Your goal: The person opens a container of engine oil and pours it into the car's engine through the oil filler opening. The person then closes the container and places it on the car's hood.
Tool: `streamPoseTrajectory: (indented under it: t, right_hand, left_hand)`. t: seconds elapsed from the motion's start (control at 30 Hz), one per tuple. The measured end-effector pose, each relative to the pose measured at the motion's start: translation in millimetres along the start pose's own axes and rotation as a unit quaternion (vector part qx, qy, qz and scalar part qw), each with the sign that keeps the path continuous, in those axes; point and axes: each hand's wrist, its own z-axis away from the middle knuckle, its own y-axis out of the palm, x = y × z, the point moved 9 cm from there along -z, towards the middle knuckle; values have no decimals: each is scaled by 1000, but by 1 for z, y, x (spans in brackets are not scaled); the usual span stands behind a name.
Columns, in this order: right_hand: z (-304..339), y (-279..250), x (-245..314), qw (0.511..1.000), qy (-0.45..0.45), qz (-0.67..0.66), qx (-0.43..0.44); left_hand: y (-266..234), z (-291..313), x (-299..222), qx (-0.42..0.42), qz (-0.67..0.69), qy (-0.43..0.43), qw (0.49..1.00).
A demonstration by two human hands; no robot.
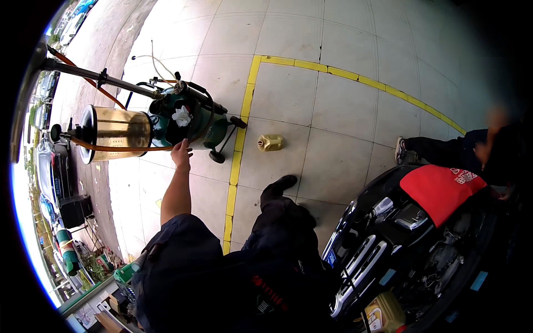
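My left arm reaches forward, and my left hand (182, 154) is closed at the near edge of a wheeled waste oil drainer (208, 133). Its fingers curl at the rim beside the end of an orange hose (119, 148); exactly which part they grip is partly hidden. The drainer has a green tank, a clear cylinder (119, 133) with amber tint and dark end caps, and small black wheels. A crumpled white cloth (181, 116) lies on top of the tank. My right hand does not show.
A gold oil jug (271, 142) stands on the tiled floor past a yellow line (237, 161). At right is a car with its engine bay exposed, a red cover (438, 188) and another jug (383, 313). A person (477, 144) stands beside it. A metal post (33, 83) rises at left.
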Motion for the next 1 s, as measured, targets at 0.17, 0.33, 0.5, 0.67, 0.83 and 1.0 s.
streamPoseTrajectory:
  t: [0.17, 0.33, 0.5, 0.67, 0.83, 1.0]
  right_hand:
    - [-30, 26, 15, 998, 21, 12, 59]
    - [-53, 37, 18, 994, 40, 25, 95]
    - [-60, 18, 10, 992, 79, 45, 91]
    - [-61, 19, -4, 989, 100, 43, 97]
    - [-44, -6, -35, 986, 131, 47, 90]
    - [-2, -53, -89, 978, 185, 65, 67]
  left_hand:
    - [-32, -64, 10, -55, -108, 17, 993]
    - [-41, -90, 0, -53, -155, 55, 985]
    - [-10, -99, -12, -28, -167, 82, 982]
    - [-9, -93, -31, -34, -325, 110, 939]
    - [-14, -105, -24, -20, -353, 119, 928]
    - [2, -118, -33, -13, -323, 124, 938]
